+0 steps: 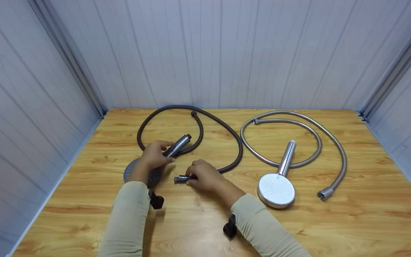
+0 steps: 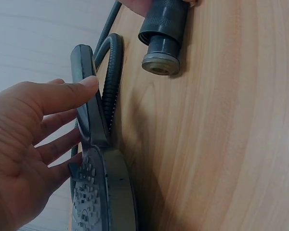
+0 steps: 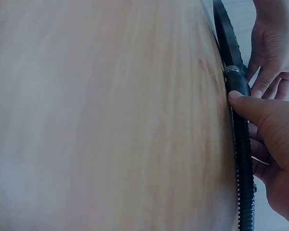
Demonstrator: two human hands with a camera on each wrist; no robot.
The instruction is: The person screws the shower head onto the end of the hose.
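Note:
My left hand [image 1: 153, 155] grips the handle of a dark grey shower head [image 1: 178, 145], thumb on one side and fingers on the other. Its handle end points up and away, and my wrist partly covers the round face. The left wrist view shows the nozzle face of this shower head [image 2: 113, 192] close to the tabletop. Just to the right, my right hand [image 1: 205, 175] pinches the connector end of a dark shower hose [image 1: 239, 150] low over the table. The hose's end fitting [image 2: 161, 62] faces the shower head, apart from it.
On the right lie a chrome shower head [image 1: 276, 189] with a white face and a silver shower hose [image 1: 341, 153]. The chrome handle crosses over the silver hose. The wooden table [image 1: 366, 221] is bounded by pale panel walls [image 1: 205, 53] at the back and sides.

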